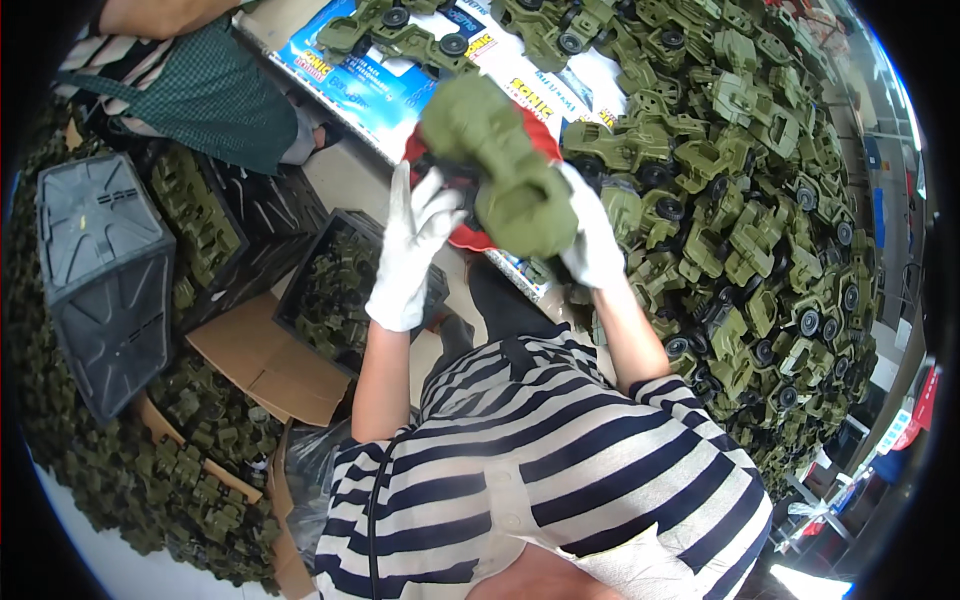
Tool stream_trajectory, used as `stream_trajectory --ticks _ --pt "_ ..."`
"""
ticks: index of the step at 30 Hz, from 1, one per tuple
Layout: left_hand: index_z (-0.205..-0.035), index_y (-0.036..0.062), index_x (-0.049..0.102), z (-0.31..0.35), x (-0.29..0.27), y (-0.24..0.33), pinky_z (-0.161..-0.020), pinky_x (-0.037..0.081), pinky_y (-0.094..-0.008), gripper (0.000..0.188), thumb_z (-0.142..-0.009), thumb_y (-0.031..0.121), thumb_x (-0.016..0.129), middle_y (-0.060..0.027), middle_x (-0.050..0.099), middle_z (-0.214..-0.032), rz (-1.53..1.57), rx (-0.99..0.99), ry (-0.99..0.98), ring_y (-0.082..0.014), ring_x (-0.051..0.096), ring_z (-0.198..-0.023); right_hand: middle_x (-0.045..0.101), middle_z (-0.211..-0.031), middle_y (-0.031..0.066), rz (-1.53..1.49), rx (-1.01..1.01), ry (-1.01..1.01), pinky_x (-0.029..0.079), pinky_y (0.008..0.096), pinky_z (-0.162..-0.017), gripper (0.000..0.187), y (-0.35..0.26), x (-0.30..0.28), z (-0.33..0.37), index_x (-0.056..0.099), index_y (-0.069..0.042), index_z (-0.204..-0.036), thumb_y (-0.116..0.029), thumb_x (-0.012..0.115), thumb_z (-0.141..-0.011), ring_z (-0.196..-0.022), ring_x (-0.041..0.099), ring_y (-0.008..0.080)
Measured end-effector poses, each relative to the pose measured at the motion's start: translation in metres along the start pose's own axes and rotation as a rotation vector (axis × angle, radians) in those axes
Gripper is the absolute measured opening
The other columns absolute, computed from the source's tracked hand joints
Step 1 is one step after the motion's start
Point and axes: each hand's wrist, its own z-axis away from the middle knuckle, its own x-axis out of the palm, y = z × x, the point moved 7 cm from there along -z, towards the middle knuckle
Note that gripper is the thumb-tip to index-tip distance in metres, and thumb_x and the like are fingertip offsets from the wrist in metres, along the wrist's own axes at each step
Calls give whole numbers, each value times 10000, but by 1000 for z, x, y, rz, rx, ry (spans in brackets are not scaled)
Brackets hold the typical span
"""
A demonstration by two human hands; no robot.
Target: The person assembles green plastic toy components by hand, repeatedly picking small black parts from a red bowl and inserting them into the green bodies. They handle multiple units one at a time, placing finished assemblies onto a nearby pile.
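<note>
A green plastic toy vehicle [525, 185], smeared by motion, is held above the table by my white-gloved right hand [595, 235]. The fingers of that hand wrap its right side. To the left of the toy, my white-gloved left hand [415, 245] is raised with its fingers apart. Its fingertips come close to dark parts beside the toy; whether they touch is hard to make out. Under the toy sits a red basin [478, 240], mostly hidden, with its rim showing on both sides.
Green toy vehicles with black wheels [755, 240] heap up along the table's right. Printed sheets [350, 75] cover the tabletop. At left are grey crates [110, 230], a black bin [340, 290] of green parts and a cardboard box [265, 355]. Another person's green apron [215, 100] shows upper left.
</note>
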Motion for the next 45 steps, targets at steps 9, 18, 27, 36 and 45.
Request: stream_trajectory --ticks 9,18,27,36,45 --pt "-1345 87 475 68 -37 -16 -853 578 -351 445 -924 -1 589 -85 643 -1156 293 -234 330 -198 664 -993 538 -1342 113 471 260 -436 397 345 -1039 670 59 67 56 441 -58 -1427 -202 729 -839 -1193 519 173" --pt "-1378 98 467 96 -42 -20 -861 558 -326 583 -850 -66 650 -54 627 -1182 109 -281 241 -171 648 -1009 702 -1012 143 1745 267 33 525 408 -853 332 41 -6 -94 717 -101 -991 -382 711 -814 -971 674 319" --pt "-1489 71 305 91 -30 -9 -954 507 -331 860 -760 -67 741 -77 539 -1330 -111 -237 101 -181 583 -1154 629 -885 -11 752 346 -150 450 259 -703 332 12 -24 -77 680 -26 -1079 -248 757 -845 -782 547 88" --pt "-1535 27 179 89 13 0 -1069 409 -341 1029 -721 -13 806 -103 491 -1405 -161 -406 -224 -177 506 -1263 634 -1244 72 509 325 -490 504 291 -834 183 -10 36 16 659 -20 -977 -26 707 -801 -961 597 103" --pt "-1527 9 213 102 26 7 -1056 417 -324 996 -742 73 822 -117 522 -1378 -90 -362 -229 -171 519 -1250 675 -1171 64 360 223 -342 483 293 -909 339 -14 36 26 669 -37 -1149 -138 730 -831 -1015 610 118"
